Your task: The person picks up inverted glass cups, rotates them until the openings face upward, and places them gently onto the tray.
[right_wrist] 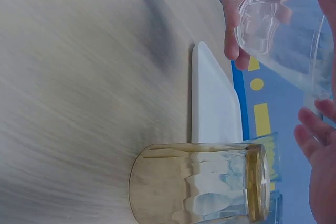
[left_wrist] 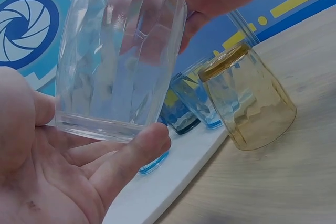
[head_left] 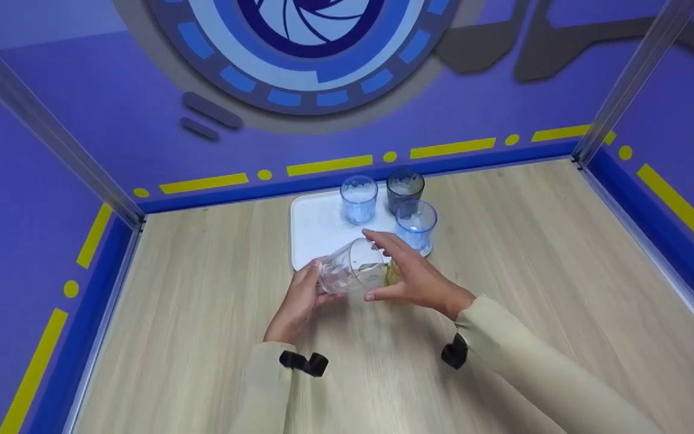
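My left hand (head_left: 297, 301) grips a clear faceted drinking glass (head_left: 344, 272) by its base, above the table and in front of the tray. The glass lies tilted, its mouth turned to the right. Around the rim, my right hand (head_left: 422, 282) spreads its thumb and fingers; whether it touches the glass is hard to tell. An amber glass (left_wrist: 252, 103) stands mouth down on the table beside the tray, mostly hidden by my right hand in the head view. In the right wrist view this amber glass (right_wrist: 199, 184) is close by.
A white tray (head_left: 314, 232) lies near the back wall. On it stand a light blue glass (head_left: 359, 202), a dark grey glass (head_left: 404, 191) and another blue glass (head_left: 416, 226) towards the right. Purple-blue panels (head_left: 100, 120) enclose the wooden table (head_left: 202, 337).
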{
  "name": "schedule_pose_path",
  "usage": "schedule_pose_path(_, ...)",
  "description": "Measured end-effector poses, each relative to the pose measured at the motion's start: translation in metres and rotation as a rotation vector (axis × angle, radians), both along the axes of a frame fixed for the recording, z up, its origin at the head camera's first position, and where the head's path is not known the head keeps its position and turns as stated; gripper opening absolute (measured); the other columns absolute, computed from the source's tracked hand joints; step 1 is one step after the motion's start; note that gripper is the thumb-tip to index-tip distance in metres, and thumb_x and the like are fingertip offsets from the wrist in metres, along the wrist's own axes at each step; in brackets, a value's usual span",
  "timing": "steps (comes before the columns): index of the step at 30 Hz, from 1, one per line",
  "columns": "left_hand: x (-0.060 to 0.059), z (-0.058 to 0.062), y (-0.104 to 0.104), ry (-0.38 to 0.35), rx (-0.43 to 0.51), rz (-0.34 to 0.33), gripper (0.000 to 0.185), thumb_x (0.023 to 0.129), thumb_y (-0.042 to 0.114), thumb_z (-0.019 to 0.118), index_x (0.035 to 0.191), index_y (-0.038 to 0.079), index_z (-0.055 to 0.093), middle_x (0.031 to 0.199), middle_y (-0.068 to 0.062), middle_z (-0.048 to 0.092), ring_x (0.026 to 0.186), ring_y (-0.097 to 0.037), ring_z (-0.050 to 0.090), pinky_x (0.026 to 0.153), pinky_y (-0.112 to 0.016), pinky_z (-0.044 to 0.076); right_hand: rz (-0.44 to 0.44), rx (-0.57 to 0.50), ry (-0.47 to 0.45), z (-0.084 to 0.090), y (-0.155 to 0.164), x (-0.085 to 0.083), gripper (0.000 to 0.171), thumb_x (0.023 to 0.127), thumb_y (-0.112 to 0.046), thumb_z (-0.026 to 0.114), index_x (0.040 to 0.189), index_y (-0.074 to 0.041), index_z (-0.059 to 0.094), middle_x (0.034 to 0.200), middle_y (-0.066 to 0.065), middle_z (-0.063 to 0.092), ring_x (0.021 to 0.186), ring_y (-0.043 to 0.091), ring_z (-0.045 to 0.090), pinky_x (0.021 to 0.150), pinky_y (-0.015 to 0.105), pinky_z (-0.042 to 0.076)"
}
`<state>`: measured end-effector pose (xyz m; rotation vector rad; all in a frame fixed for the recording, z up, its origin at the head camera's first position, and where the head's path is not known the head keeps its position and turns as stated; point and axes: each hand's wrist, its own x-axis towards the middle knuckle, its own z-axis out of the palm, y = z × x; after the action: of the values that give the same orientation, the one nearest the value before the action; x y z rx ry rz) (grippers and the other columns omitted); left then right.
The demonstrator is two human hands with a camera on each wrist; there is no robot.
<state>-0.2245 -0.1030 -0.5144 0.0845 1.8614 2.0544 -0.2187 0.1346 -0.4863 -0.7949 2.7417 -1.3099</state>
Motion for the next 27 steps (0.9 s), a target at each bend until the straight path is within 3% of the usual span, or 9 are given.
schedule_pose_path(8, -0.001, 0.001, 0.005, 0.017, -0.020, -0.008, 0.049, 0.107, 0.031, 0.022, 0.140, 0.001, 0.043, 0.116, -0.012, 0.062, 0.095, -0.015, 0.066, 0.087, -0.039, 0.057, 0.038, -0.020, 0.011, 0.005, -0.002, 0.001, 0.090, 0.074, -0.048, 0.079, 0.148, -0.046, 0.028, 0.148, -0.011, 0.040, 0.126, 0.019, 0.051, 0.101, 0.043, 0.049)
schedule_pose_path(15, 0.000, 0.000, 0.008, 0.024, -0.017, 0.012, 0.045, 0.107, 0.028, 0.024, 0.138, 0.003, 0.046, 0.121, -0.014, 0.058, 0.098, -0.016, 0.064, 0.082, -0.032, 0.057, 0.059, -0.056, 0.016, 0.008, -0.002, -0.001, 0.080, 0.076, -0.044, 0.079, 0.144, -0.042, 0.036, 0.142, -0.013, 0.045, 0.123, 0.017, 0.053, 0.096, 0.036, 0.053)
schedule_pose_path(22, 0.001, 0.001, 0.009, 0.002, -0.003, 0.041, 0.048, 0.107, 0.033, 0.025, 0.141, 0.004, 0.043, 0.128, -0.017, 0.056, 0.106, -0.018, 0.064, 0.087, -0.034, 0.056, 0.053, -0.034, -0.006, 0.017, 0.000, -0.007, 0.075, 0.079, -0.035, 0.080, 0.141, -0.043, 0.039, 0.141, -0.010, 0.047, 0.122, 0.017, 0.054, 0.095, 0.034, 0.053)
schedule_pose_path(27, 0.004, 0.000, 0.009, -0.011, 0.038, 0.042, 0.052, 0.106, 0.038, 0.027, 0.141, 0.002, 0.040, 0.130, -0.022, 0.059, 0.114, -0.026, 0.064, 0.093, -0.038, 0.054, 0.054, -0.069, 0.024, 0.025, 0.007, -0.015, 0.074, 0.079, -0.035, 0.079, 0.143, -0.035, 0.041, 0.142, -0.006, 0.048, 0.119, 0.016, 0.056, 0.095, 0.035, 0.053)
